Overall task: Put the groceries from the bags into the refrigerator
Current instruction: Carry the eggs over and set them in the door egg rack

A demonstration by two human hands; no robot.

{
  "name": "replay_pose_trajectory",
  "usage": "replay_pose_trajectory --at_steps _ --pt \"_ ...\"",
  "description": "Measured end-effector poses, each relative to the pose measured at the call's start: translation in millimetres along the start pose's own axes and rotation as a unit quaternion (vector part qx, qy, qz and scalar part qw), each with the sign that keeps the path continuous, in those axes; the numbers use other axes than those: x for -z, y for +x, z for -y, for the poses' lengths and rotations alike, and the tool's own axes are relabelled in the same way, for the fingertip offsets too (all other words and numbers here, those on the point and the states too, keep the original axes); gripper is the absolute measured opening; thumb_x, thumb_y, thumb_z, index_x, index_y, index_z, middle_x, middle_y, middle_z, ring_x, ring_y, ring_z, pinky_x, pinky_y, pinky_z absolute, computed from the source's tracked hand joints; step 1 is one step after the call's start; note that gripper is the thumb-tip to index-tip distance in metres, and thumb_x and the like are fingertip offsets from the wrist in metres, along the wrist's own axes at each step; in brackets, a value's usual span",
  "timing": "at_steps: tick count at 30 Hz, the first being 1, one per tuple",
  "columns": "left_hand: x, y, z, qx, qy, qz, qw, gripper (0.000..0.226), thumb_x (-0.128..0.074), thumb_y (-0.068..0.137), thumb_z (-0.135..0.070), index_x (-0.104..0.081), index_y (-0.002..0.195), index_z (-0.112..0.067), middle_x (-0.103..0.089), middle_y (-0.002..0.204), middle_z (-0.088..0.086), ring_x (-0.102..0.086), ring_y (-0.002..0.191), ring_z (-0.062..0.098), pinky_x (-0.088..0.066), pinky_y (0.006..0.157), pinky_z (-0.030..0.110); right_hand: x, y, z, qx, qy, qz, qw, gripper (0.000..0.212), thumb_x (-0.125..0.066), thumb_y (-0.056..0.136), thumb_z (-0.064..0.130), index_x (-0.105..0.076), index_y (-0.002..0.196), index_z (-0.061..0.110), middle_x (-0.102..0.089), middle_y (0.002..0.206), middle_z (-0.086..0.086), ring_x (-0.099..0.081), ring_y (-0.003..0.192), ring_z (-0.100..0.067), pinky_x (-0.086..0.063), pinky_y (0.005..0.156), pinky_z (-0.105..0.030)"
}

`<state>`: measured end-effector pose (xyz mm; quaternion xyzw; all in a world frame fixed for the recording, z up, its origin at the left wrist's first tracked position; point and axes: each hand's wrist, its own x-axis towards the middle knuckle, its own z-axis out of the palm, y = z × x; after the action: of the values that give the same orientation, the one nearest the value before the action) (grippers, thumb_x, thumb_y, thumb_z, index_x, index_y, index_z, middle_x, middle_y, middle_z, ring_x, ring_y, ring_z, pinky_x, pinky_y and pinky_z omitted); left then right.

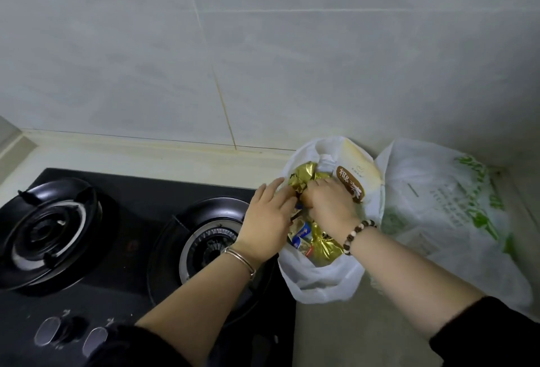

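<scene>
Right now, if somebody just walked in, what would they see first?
The shiny gold packet, gripped by the right hand inside the open white bag, stands out first. The left hand touches it, next to the black stove. A second bag with green print sits at the far right, by the wall.

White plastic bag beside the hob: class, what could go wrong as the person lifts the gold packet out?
The white plastic bag sits at the edge of the black gas hob, near a round burner; if that is hot, the plastic might melt. The right hand grips the crumpled gold foil packet beside a cream carton; pulling could tip the carton or spill the bag.
</scene>
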<state>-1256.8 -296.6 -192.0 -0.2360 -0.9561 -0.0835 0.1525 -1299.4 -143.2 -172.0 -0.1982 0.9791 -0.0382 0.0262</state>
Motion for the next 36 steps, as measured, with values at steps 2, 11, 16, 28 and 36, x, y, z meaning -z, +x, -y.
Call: replay_pose_trajectory --at_steps 2,11,16,28,36 --pt "-9 13 1 -0.049 0.03 -0.017 0.998 0.03 -0.05 0.078 -0.01 -0.066 0.102 -0.006 -0.063 0.112 0.009 -0.052 0.112 0.032 -0.041 0.093 0.04 10 -7 -7 -0.004 -0.012 -0.011 1.0 0.013 -0.056 0.089 0.012 -0.055 0.101 0.015 -0.06 0.106 -0.002 -0.052 0.101 -0.02 -0.041 0.083 -0.029" --pt "-28 60 -7 0.13 0.185 0.238 0.944 0.029 -0.052 0.091 -0.026 -0.051 0.117 -0.014 -0.059 0.113 0.003 -0.048 0.112 0.028 -0.028 0.102 0.048 14 -29 -25 0.025 -0.03 -0.011 0.999 0.02 -0.059 0.084 0.007 -0.054 0.102 0.016 -0.059 0.105 -0.001 -0.052 0.098 -0.02 -0.042 0.088 -0.031" --pt "-32 57 -11 0.113 0.196 0.224 0.948 0.023 -0.051 0.091 -0.017 -0.054 0.114 -0.011 -0.058 0.112 0.008 -0.055 0.106 0.03 -0.016 0.11 0.056 12 -36 -25 0.03 -0.015 -0.012 0.999 0.022 -0.059 0.085 0.009 -0.053 0.105 0.015 -0.058 0.107 -0.002 -0.052 0.1 -0.02 -0.039 0.085 -0.029" --pt "-11 43 -10 0.106 0.175 0.251 0.946 0.025 -0.055 0.086 -0.011 -0.057 0.11 -0.019 -0.06 0.111 0.003 -0.056 0.105 0.026 -0.018 0.11 0.049 20 -45 -22 0.022 0.025 -0.019 0.999 0.021 -0.058 0.085 0.005 -0.054 0.102 0.015 -0.057 0.105 -0.001 -0.054 0.096 -0.019 -0.044 0.08 -0.028" --pt "1 29 -9 0.012 0.007 0.02 1.0 0.047 -0.07 0.07 -0.035 -0.066 0.108 -0.009 -0.069 0.088 0.007 -0.065 0.071 0.029 -0.053 0.074 0.041 31 -50 -19 0.023 0.031 -0.024 0.999 0.015 -0.054 0.084 0.001 -0.054 0.089 0.014 -0.057 0.092 -0.002 -0.057 0.089 -0.021 -0.04 0.07 -0.026"
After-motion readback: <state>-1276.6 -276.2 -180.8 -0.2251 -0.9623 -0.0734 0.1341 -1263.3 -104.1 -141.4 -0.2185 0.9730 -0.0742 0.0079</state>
